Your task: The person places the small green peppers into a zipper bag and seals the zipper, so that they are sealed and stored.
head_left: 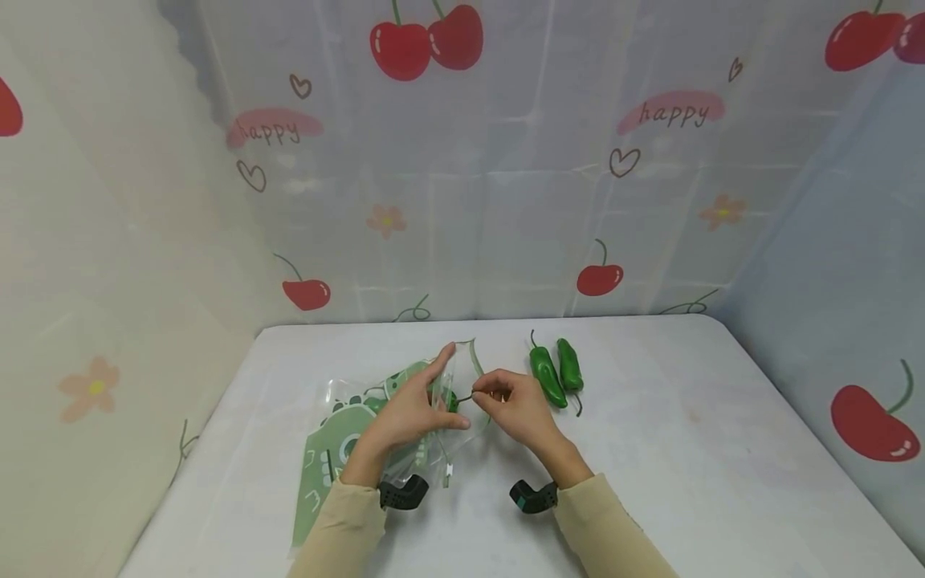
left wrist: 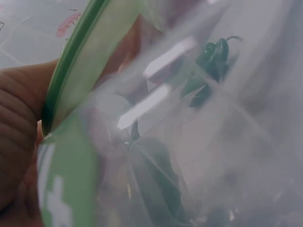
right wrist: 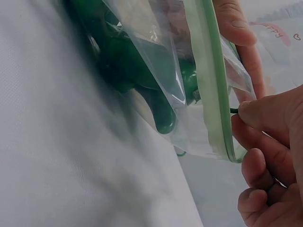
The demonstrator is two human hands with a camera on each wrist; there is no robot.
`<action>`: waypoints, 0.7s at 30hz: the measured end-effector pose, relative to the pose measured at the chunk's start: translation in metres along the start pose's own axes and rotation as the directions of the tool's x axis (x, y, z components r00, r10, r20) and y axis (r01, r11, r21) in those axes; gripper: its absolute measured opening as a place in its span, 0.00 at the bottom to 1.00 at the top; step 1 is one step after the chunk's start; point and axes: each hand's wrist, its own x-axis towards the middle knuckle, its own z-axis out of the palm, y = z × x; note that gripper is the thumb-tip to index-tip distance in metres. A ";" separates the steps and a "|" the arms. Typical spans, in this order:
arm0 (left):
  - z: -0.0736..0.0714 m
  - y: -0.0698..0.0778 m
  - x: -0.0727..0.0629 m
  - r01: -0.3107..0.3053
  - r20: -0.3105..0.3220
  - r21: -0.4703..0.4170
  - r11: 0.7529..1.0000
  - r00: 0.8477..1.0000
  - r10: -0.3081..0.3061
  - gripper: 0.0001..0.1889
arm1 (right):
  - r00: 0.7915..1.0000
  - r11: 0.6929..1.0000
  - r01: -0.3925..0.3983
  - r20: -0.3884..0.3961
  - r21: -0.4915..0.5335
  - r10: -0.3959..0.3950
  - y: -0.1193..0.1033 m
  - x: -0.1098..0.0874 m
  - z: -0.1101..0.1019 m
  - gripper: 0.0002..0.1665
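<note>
A clear zip bag (head_left: 315, 461) with a green cartoon print lies on the table, its mouth facing right. My left hand (head_left: 412, 413) is at that mouth, thumb and index finger straight and spread wide apart, holding it apart. Thumb and fingertips of my right hand (head_left: 516, 405) pinch the thin stem of a green chili pepper (head_left: 453, 402), whose body is inside the bag mouth. The right wrist view shows this stem (right wrist: 234, 111) crossing the green zip edge (right wrist: 215, 80). More dark green peppers (right wrist: 137, 66) show through the plastic there.
Two green chili peppers, one (head_left: 547, 376) beside the other (head_left: 569, 365), lie on the white table (head_left: 686, 449) behind and right of my right hand. A curtain (head_left: 491, 201) printed with cherries hangs along the table's back edge.
</note>
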 end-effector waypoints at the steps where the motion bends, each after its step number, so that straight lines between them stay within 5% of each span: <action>1: 0.000 0.000 0.000 0.000 0.003 -0.001 1.000 1.000 0.000 0.61 | 1.000 1.000 0.004 -0.005 -0.003 -0.004 -0.001 -0.001 0.000 0.03; 15: 0.002 0.000 -0.001 -0.004 0.002 -0.018 1.000 1.000 0.004 0.60 | 0.981 0.968 0.181 -0.036 -0.173 -0.190 0.006 0.000 0.011 0.07; 21: 0.002 0.001 -0.001 -0.003 -0.001 -0.028 1.000 1.000 0.003 0.60 | 0.982 0.956 0.184 -0.006 -0.230 -0.191 0.003 0.001 0.013 0.06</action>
